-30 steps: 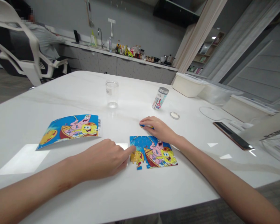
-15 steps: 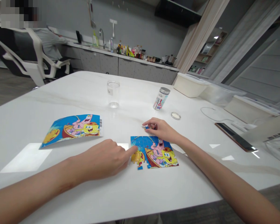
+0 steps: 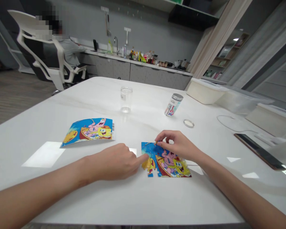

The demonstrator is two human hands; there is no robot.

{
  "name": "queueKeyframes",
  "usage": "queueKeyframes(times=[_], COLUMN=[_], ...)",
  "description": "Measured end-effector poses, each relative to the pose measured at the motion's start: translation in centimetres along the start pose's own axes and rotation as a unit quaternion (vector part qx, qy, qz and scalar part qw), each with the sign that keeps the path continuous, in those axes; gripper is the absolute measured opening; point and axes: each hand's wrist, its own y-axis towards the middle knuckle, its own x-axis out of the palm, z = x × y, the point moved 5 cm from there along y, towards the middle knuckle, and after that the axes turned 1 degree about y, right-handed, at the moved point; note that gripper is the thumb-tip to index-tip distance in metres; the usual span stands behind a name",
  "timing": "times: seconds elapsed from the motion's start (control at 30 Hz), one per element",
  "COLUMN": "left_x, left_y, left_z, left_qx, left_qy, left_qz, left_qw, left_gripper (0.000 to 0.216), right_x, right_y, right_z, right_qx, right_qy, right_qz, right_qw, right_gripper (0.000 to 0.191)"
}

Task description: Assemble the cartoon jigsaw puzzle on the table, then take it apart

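A small cartoon jigsaw puzzle (image 3: 168,163) lies on the white table (image 3: 138,197) in front of me. My left hand (image 3: 114,162) rests curled on the table, its forefinger stretched out and pressing the puzzle's left edge. My right hand (image 3: 177,144) hovers over the puzzle's upper part, thumb and forefinger pinched on a small puzzle piece (image 3: 156,142). A printed reference picture (image 3: 89,131) of the same cartoon lies to the left.
An empty clear glass jar (image 3: 125,98), a tilted lidded jar (image 3: 173,105) and a loose lid (image 3: 188,123) stand further back. A phone (image 3: 259,149), a cable and white plastic boxes (image 3: 205,90) sit at the right. A person sits in a chair (image 3: 50,54) at the far left.
My right hand has moved from the table beyond the puzzle to above its top part, pinching a piece. The left hand keeps pressing the puzzle's left edge. The camera shifted.
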Motion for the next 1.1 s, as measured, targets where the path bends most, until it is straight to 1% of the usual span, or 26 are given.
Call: queueKeyframes(times=[0.07,0.13,0.23,0.33,0.4,0.47,0.6,0.67,0.77,0.87,0.93,1.03,1.1], left_x=[0.0,-0.1,-0.4,-0.7,-0.6,-0.5,-0.3,-0.4,-0.2,0.3,0.5,0.7,0.8], left_y=[0.0,0.1,0.2,0.3,0.4,0.5,0.7,0.8,0.8,0.9,0.9,1.0,1.0], left_z=[0.0,0.0,-0.4,-0.8,-1.0,-1.0,-1.0,-1.1,-1.4,-1.8,-2.0,-2.3,-2.3], left_qx=[-0.008,-0.025,-0.088,-0.160,-0.183,-0.190,-0.179,-0.183,-0.208,-0.243,-0.263,-0.285,-0.291], left_qy=[-0.005,-0.007,-0.023,-0.091,-0.152,-0.214,-0.323,-0.383,-0.482,-0.557,-0.590,-0.620,-0.633], left_qz=[0.000,0.005,0.027,0.058,0.074,0.081,0.078,0.071,0.047,0.021,0.012,0.011,0.013], left_qw=[1.000,1.000,0.995,0.981,0.968,0.955,0.926,0.902,0.850,0.794,0.763,0.731,0.717], left_gripper=[0.017,0.021,0.028,0.030,0.028,0.025,0.020,0.018,0.017,0.017,0.016,0.016,0.016], right_x=[0.2,0.6,1.3,2.0,2.5,2.8,3.3,3.4,3.4,3.2,3.0,2.9,2.8], right_y=[0.0,0.0,-0.1,-0.4,-0.6,-0.8,-1.1,-1.2,-1.4,-1.6,-1.8,-2.0,-2.2], right_z=[0.4,0.8,1.0,0.5,-0.1,-0.5,-1.0,-1.1,-1.4,-1.9,-2.3,-2.8,-3.1], right_qx=[0.031,0.060,0.084,0.077,0.062,0.052,0.034,0.025,0.001,-0.033,-0.052,-0.080,-0.097], right_qy=[0.055,0.123,0.188,0.199,0.197,0.196,0.201,0.203,0.198,0.164,0.129,0.082,0.058], right_qz=[-0.002,-0.014,-0.032,-0.046,-0.053,-0.057,-0.058,-0.060,-0.055,-0.034,-0.021,-0.006,0.003], right_qw=[0.998,0.990,0.978,0.976,0.977,0.978,0.977,0.977,0.979,0.985,0.990,0.993,0.994], right_gripper=[0.007,0.014,0.019,0.018,0.017,0.016,0.014,0.014,0.015,0.015,0.015,0.017,0.018])
